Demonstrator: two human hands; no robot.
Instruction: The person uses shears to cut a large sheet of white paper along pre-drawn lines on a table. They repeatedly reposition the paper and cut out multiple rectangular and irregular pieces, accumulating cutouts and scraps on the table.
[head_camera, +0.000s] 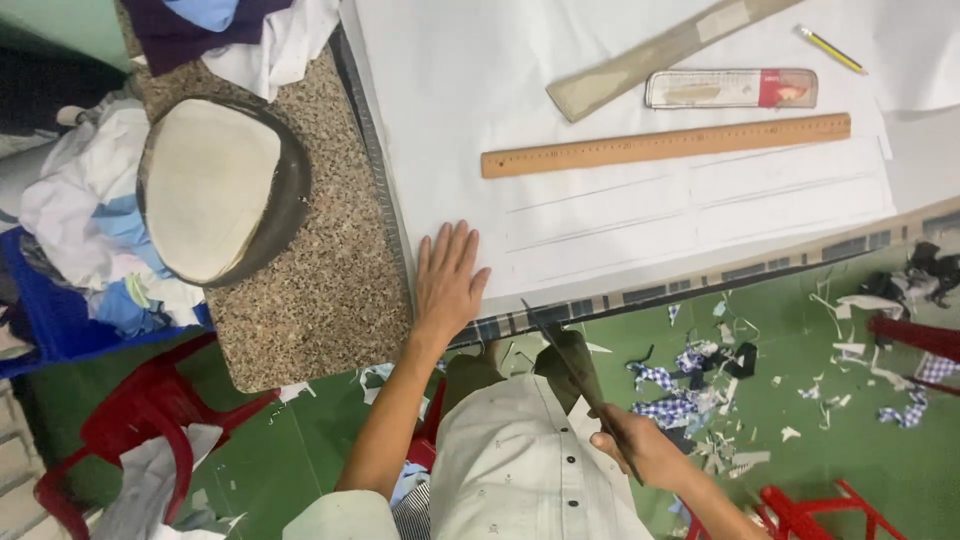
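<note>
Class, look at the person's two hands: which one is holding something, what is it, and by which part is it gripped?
The right hand holds scissors by the handle end, blades pointing at the table edge. The left hand holds nothing; it lies flat on the white paper.

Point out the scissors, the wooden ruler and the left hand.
scissors (572, 370), head view, on the dark blades near the table edge.
wooden ruler (665, 146), head view, on the middle of its length.
left hand (447, 283), head view, on the back of the hand lying flat on the white paper.

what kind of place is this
Probably a tailoring or garment-cutting workshop: the right hand holds shears at a white pattern sheet, beside a wooden ruler, with fabric scraps on the floor.
</note>
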